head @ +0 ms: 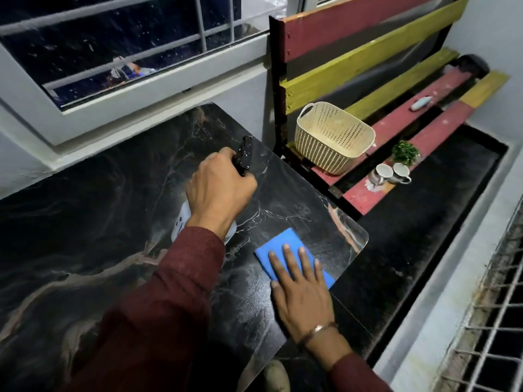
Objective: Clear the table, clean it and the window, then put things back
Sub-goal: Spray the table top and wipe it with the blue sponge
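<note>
My left hand (219,188) grips a spray bottle (245,154) by its black trigger head above the middle of the black marble table (85,222). The bottle's white body shows under my wrist. My right hand (301,287) presses flat on a blue cloth (285,244) near the table's right corner. Fine wet droplets speckle the tabletop around the cloth. The window (113,46) with white bars is behind the table, its dark glass spotted.
A red and yellow slatted bench (396,137) stands right of the table. On it are a cream perforated basket (334,137), two mugs (390,175), a small green plant (405,152) and a small grey object (421,103). A grated ledge (495,321) runs along the right.
</note>
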`<state>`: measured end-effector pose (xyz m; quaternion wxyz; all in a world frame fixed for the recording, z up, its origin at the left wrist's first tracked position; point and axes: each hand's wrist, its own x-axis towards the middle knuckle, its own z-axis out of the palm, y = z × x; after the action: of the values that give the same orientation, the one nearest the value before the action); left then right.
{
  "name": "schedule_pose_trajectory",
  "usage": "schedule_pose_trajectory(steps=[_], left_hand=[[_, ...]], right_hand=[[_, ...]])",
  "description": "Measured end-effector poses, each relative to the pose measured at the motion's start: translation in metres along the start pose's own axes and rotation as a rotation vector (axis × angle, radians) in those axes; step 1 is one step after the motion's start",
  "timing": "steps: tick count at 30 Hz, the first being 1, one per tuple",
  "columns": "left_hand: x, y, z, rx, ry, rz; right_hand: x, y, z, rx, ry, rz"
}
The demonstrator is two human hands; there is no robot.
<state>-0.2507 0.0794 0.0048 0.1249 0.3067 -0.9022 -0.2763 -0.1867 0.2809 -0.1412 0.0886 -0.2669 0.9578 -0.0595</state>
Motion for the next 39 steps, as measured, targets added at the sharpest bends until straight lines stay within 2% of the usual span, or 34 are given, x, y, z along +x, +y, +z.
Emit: schedule_pose_trajectory(steps=[5,8,11,14,17,19,21,23,25,27,30,34,37,39], left_hand=[[0.001,-0.002,0.002,0.022,0.019,-0.021],[0.003,-0.009,-0.002,0.030,0.042,-0.043],[0.008,-0.019,-0.008,0.061,0.073,-0.091],[0.014,-0.025,-0.011,0.074,0.101,-0.139],[0.017,-0.028,-0.011,0.079,0.116,-0.157],[0.015,-0.029,-0.011,0.079,0.118,-0.168],[0.010,-0.032,-0.012,0.083,0.114,-0.173],[0.005,-0.037,-0.015,0.084,0.118,-0.176],[-0.002,-0.045,-0.023,0.093,0.131,-0.191],[-0.009,-0.054,-0.031,0.101,0.145,-0.210],[-0.020,-0.070,-0.041,0.117,0.154,-0.232],[-0.037,-0.089,-0.052,0.135,0.167,-0.260],[-0.056,-0.099,-0.059,0.115,0.146,-0.238],[-0.073,-0.106,-0.066,0.096,0.139,-0.217]], right_hand=[[0.095,0.039,-0.018,0.017,-0.010,0.263],[0.141,0.017,-0.019,0.037,-0.007,0.255],[0.135,-0.035,-0.007,0.002,-0.011,0.035],[0.086,-0.073,0.006,0.013,-0.015,-0.225],[0.030,-0.065,0.010,-0.003,-0.090,-0.527],[0.022,-0.031,0.005,-0.025,-0.099,-0.585],[0.045,0.007,-0.002,-0.061,-0.054,-0.471],[0.093,0.036,-0.010,-0.069,0.001,-0.252],[0.138,0.034,-0.020,-0.011,-0.011,-0.029],[0.159,0.003,-0.018,0.016,-0.010,0.049],[0.129,-0.064,0.000,-0.022,-0.017,-0.160],[0.015,-0.130,0.030,0.001,-0.050,-0.515],[-0.054,-0.121,0.034,-0.019,-0.097,-0.738],[-0.061,-0.090,0.026,-0.050,-0.091,-0.741]])
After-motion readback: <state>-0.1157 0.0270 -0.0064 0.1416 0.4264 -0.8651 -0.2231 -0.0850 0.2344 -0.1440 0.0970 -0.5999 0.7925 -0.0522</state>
